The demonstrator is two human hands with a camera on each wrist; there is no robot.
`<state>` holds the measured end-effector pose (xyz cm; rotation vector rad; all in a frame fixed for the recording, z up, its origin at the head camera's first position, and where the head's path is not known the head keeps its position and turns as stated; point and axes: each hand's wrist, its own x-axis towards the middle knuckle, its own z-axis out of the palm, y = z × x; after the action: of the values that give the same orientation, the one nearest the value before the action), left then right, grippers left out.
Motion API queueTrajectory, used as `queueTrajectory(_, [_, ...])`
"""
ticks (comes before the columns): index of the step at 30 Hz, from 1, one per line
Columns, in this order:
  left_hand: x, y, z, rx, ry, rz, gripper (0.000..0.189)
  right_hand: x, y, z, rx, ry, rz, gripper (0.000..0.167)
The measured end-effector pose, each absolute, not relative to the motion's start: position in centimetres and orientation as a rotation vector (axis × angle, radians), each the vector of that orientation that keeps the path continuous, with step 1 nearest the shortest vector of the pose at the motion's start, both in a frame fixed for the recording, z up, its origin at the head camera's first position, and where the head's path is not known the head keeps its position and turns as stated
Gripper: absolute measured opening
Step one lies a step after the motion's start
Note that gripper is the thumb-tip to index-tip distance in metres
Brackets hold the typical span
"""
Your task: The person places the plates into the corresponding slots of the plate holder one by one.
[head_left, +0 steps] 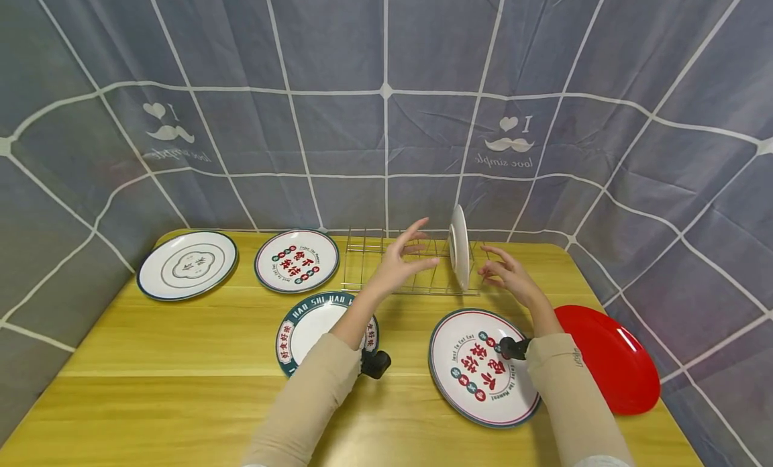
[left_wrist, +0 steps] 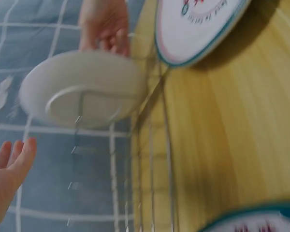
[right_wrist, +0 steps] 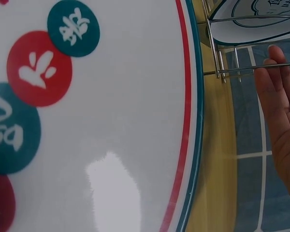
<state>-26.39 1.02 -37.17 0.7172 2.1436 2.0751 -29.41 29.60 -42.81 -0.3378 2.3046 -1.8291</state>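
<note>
A white plate [head_left: 461, 249] stands on edge near the right end of a wire dish rack [head_left: 368, 262]. Its pale underside [left_wrist: 96, 72] faces the left wrist camera, and its dark-rimmed patterned face [right_wrist: 251, 21] shows in the right wrist view. To the left of this plate my left hand [head_left: 400, 262] hangs over the rack, thumb and fingers spread and apart from the plate. On the other side my right hand [head_left: 512, 278] is beside the rack's right end, fingers loosely bent in the head view. Neither hand grips anything.
A white plate with red characters [head_left: 477, 380] lies below my right forearm, beside a red plate [head_left: 610, 359]. A green-rimmed plate [head_left: 314, 326] is partly behind my left forearm. Two more plates, one red-lettered [head_left: 278, 252] and one grey-patterned [head_left: 163, 266], lie farther left. A curtain [head_left: 338, 131] hangs behind.
</note>
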Motion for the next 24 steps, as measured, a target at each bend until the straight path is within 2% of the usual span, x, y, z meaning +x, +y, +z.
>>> queueTrajectory(10, [-23.6, -7.8, -37.7, 0.601, 2.145, 2.212, 0.072, -29.5, 29.6, -42.9, -0.338, 2.299, -1.839, 0.052])
queueTrajectory(24, [-20.8, -18.2, -41.5, 0.417, 2.305, 1.994, 0.08, -29.6, 29.5, -42.9, -0.334, 2.28, -1.842, 0.051])
